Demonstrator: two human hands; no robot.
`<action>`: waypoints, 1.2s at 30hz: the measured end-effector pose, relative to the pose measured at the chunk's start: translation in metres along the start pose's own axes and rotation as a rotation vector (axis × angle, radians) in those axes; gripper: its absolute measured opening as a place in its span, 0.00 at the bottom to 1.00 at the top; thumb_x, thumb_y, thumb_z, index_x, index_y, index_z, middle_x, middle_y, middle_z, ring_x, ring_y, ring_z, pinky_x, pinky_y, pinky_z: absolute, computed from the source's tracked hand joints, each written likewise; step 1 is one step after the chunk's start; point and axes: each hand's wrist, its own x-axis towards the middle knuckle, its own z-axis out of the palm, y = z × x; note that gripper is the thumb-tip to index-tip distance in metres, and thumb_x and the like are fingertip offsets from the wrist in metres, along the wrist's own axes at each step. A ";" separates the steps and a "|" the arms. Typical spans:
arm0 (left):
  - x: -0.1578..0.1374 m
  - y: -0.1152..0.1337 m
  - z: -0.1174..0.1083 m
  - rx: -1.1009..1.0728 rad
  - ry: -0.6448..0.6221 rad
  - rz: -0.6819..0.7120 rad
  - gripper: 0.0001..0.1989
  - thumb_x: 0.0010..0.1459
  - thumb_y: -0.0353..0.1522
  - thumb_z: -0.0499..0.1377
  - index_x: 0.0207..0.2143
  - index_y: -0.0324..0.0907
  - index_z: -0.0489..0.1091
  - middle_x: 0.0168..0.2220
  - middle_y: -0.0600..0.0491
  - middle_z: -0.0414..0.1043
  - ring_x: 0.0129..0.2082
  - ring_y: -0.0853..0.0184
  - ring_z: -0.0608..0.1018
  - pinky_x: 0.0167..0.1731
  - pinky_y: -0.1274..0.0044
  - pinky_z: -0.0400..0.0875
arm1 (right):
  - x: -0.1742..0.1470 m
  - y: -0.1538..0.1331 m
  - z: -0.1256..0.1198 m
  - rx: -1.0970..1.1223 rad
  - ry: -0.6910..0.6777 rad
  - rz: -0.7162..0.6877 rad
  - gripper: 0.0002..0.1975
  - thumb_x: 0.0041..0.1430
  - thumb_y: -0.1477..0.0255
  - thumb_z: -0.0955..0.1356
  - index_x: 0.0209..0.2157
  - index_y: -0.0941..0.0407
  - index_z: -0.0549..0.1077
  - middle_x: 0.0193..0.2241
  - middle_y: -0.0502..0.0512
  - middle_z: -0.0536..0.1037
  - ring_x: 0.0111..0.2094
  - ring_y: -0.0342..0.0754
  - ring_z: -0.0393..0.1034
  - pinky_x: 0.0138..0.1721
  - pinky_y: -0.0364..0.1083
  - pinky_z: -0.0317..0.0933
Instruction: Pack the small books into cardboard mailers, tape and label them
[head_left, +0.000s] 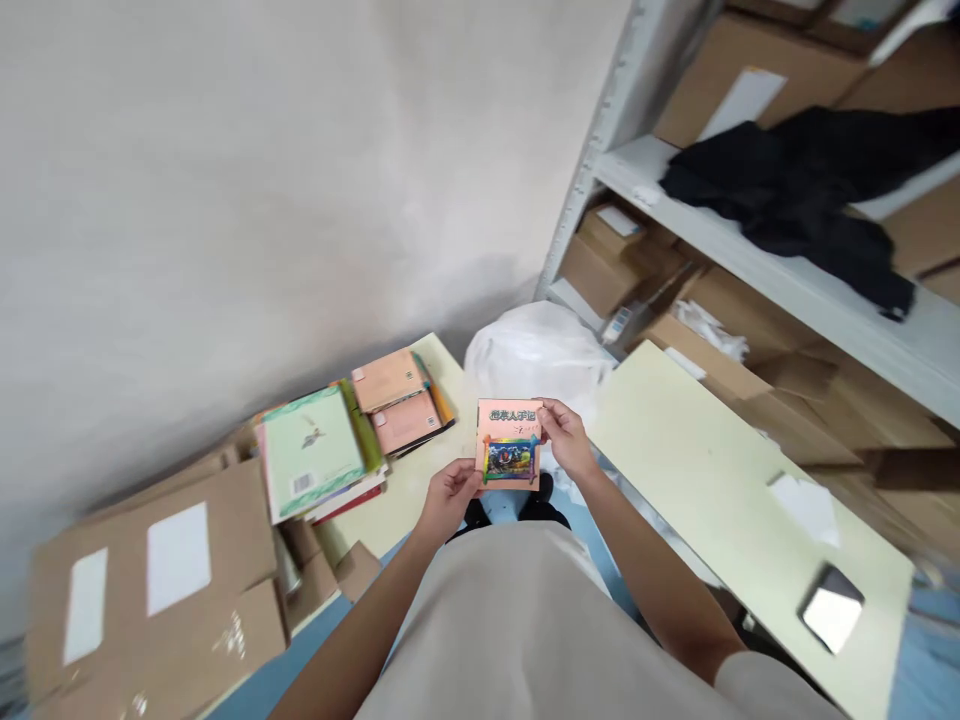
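A small peach-coloured book [509, 425] with a bright framed picture on its cover is held up in front of my body. My left hand [448, 500] pinches its lower left corner. At its upper right corner, my right hand [566, 438] grips it between thumb and fingers. On the pale table [412, 490] to the left lie two small peach books [407, 422] atop darker ones. Beside them, a stack of larger books is topped by a light green one [313, 452].
An open cardboard box [180, 590] stands front left. A white plastic bag [529, 345] sits behind the held book. On the right bench [697, 450] lie a dark phone-like object [832, 605] and white paper [806, 508]. Shelves [757, 255] hold boxes and black cloth [795, 190].
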 end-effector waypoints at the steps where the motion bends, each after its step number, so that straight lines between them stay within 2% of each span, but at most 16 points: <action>1: 0.008 0.001 0.011 0.037 -0.034 0.000 0.23 0.45 0.48 0.64 0.36 0.39 0.71 0.29 0.52 0.75 0.29 0.69 0.75 0.31 0.77 0.72 | -0.004 0.002 -0.014 0.010 0.062 0.000 0.18 0.53 0.56 0.66 0.38 0.56 0.73 0.21 0.47 0.70 0.21 0.41 0.61 0.22 0.41 0.58; 5: 0.034 0.006 0.065 0.188 -0.195 0.010 0.22 0.47 0.47 0.62 0.37 0.39 0.71 0.33 0.51 0.75 0.31 0.68 0.75 0.32 0.76 0.71 | -0.022 0.008 -0.077 0.073 0.280 -0.005 0.19 0.53 0.56 0.66 0.39 0.56 0.73 0.23 0.49 0.73 0.24 0.42 0.65 0.25 0.42 0.61; 9: 0.054 0.005 0.137 0.299 -0.347 0.026 0.20 0.48 0.45 0.62 0.38 0.41 0.70 0.37 0.50 0.75 0.31 0.67 0.76 0.34 0.75 0.71 | -0.043 0.014 -0.149 0.125 0.453 -0.023 0.20 0.53 0.55 0.66 0.38 0.56 0.74 0.27 0.51 0.75 0.26 0.43 0.67 0.27 0.43 0.63; 12: 0.065 -0.002 0.199 0.326 -0.420 0.017 0.18 0.48 0.43 0.62 0.39 0.41 0.70 0.37 0.49 0.75 0.32 0.67 0.76 0.35 0.75 0.71 | -0.060 0.018 -0.209 0.167 0.507 -0.044 0.18 0.52 0.56 0.68 0.38 0.55 0.74 0.31 0.53 0.76 0.30 0.44 0.68 0.30 0.44 0.65; 16: 0.074 -0.016 0.280 0.306 -0.498 -0.020 0.18 0.46 0.42 0.64 0.35 0.40 0.71 0.34 0.49 0.75 0.31 0.67 0.76 0.33 0.76 0.70 | -0.079 0.023 -0.286 0.221 0.623 -0.037 0.16 0.49 0.58 0.71 0.34 0.55 0.72 0.27 0.50 0.73 0.25 0.42 0.65 0.27 0.43 0.62; 19: 0.079 -0.027 0.329 0.287 -0.527 -0.078 0.18 0.45 0.42 0.65 0.34 0.40 0.72 0.32 0.50 0.75 0.32 0.68 0.75 0.34 0.77 0.70 | -0.090 0.023 -0.333 0.300 0.677 0.014 0.16 0.48 0.57 0.71 0.32 0.55 0.70 0.25 0.49 0.72 0.23 0.41 0.63 0.24 0.42 0.60; 21: 0.082 -0.035 0.354 0.266 -0.523 -0.135 0.18 0.44 0.42 0.66 0.34 0.40 0.73 0.31 0.51 0.74 0.31 0.69 0.75 0.35 0.77 0.70 | -0.096 0.022 -0.358 0.357 0.695 0.047 0.16 0.47 0.58 0.71 0.30 0.55 0.70 0.24 0.48 0.71 0.23 0.40 0.63 0.24 0.42 0.60; 24: 0.084 -0.043 0.380 0.235 -0.513 -0.194 0.18 0.44 0.42 0.66 0.35 0.41 0.73 0.32 0.52 0.74 0.31 0.70 0.75 0.36 0.76 0.71 | -0.103 0.021 -0.386 0.393 0.721 0.077 0.16 0.47 0.57 0.71 0.29 0.55 0.69 0.25 0.48 0.71 0.24 0.41 0.64 0.26 0.43 0.63; 28: 0.088 -0.047 0.400 0.256 -0.521 -0.197 0.21 0.43 0.42 0.66 0.39 0.42 0.72 0.32 0.53 0.74 0.32 0.69 0.75 0.37 0.75 0.72 | -0.107 0.026 -0.410 0.419 0.759 0.101 0.18 0.48 0.57 0.70 0.37 0.53 0.71 0.27 0.48 0.72 0.27 0.42 0.67 0.27 0.44 0.66; 33: 0.096 -0.046 0.409 0.235 -0.500 -0.182 0.20 0.42 0.41 0.67 0.36 0.42 0.69 0.29 0.55 0.71 0.29 0.72 0.74 0.35 0.76 0.72 | -0.109 0.033 -0.419 0.462 0.806 0.109 0.18 0.48 0.58 0.70 0.39 0.53 0.71 0.27 0.48 0.72 0.27 0.43 0.68 0.26 0.43 0.66; 36: 0.100 -0.042 0.409 0.209 -0.527 -0.233 0.20 0.40 0.41 0.68 0.35 0.41 0.69 0.28 0.55 0.71 0.29 0.72 0.73 0.35 0.76 0.72 | -0.112 0.032 -0.416 0.512 0.813 0.085 0.17 0.49 0.58 0.69 0.37 0.53 0.71 0.28 0.50 0.74 0.27 0.44 0.69 0.28 0.44 0.65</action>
